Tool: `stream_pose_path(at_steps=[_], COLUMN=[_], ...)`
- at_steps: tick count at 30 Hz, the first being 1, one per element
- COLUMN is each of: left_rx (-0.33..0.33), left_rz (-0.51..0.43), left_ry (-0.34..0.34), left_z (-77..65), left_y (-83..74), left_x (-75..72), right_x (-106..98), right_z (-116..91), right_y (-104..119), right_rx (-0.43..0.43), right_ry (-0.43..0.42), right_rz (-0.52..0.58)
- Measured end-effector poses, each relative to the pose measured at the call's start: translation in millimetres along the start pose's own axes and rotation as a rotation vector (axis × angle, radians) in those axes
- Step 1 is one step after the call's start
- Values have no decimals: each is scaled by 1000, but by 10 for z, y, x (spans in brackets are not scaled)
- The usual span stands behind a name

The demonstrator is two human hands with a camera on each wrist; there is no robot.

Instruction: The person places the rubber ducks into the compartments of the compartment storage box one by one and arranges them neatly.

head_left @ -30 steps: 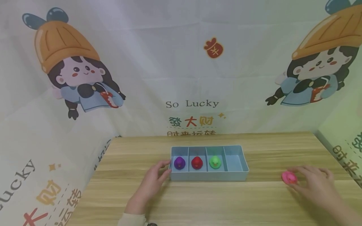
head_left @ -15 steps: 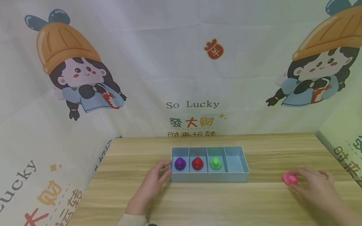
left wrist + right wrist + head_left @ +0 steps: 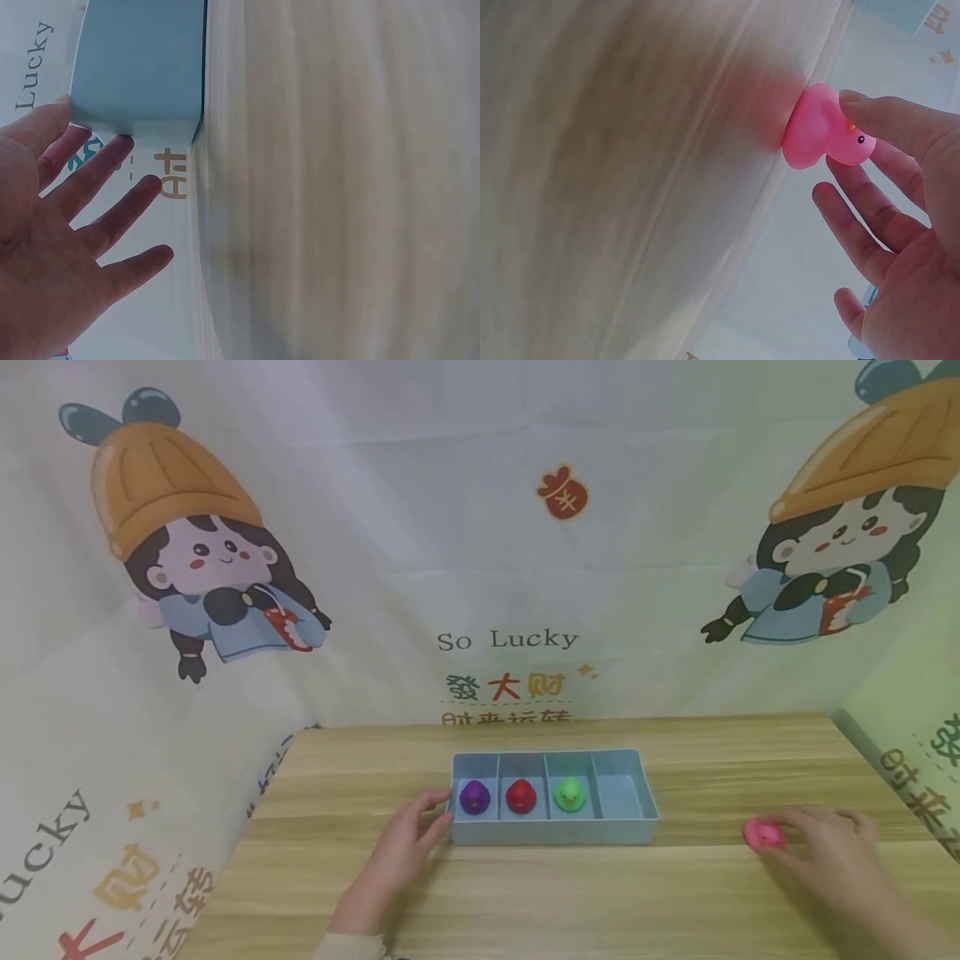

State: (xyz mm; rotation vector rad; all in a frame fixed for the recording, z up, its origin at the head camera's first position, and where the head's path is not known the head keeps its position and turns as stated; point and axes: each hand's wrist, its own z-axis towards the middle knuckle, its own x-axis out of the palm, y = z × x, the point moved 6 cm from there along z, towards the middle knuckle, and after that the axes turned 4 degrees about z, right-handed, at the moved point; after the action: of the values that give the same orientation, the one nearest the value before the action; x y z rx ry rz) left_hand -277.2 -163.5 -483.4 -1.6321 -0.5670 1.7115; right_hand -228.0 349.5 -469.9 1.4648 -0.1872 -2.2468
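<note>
A pink rubber duck (image 3: 757, 835) is pinched between the thumb and fingers of my right hand (image 3: 836, 852), at the right side of the table. In the right wrist view the duck (image 3: 810, 127) stands with its base at the tabletop, the thumb over its head. My left hand (image 3: 401, 843) touches the left end of a blue-grey divided box (image 3: 555, 832). The left wrist view shows its fingers (image 3: 127, 202) spread, the thumb at the rim of the box (image 3: 142, 60). From left, the compartments hold a purple duck (image 3: 475, 797), a red duck (image 3: 521, 797) and a green duck (image 3: 570, 795).
The rightmost compartment (image 3: 622, 793) shows its bare floor. The wooden table (image 3: 555, 902) ends at a printed cloth backdrop (image 3: 420, 527), and more cloth stands at both sides. Bare wood lies between the box and the pink duck.
The head view has shifted very slightly. Both hands keep their places, the left at the box's end and the right on the pink duck.
</note>
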Motion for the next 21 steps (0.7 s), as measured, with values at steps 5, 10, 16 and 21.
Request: stream_pose_path(at_steps=[5, 10, 16, 21], left_rx=[7, 2, 2, 11], left_rz=[6, -4, -8, -6], left_ry=[1, 3, 1, 1], left_z=[-9, -1, 0, -2], left_y=[24, 33, 34, 33], left_x=[-8, -10, -14, -9], right_x=[20, 15, 29, 48], right_z=[12, 37, 129, 212], right_y=[32, 62, 169, 258], right_rx=[-3, -23, -62, -85], right_ry=[4, -11, -24, -33], right_rz=[6, 6, 23, 13])
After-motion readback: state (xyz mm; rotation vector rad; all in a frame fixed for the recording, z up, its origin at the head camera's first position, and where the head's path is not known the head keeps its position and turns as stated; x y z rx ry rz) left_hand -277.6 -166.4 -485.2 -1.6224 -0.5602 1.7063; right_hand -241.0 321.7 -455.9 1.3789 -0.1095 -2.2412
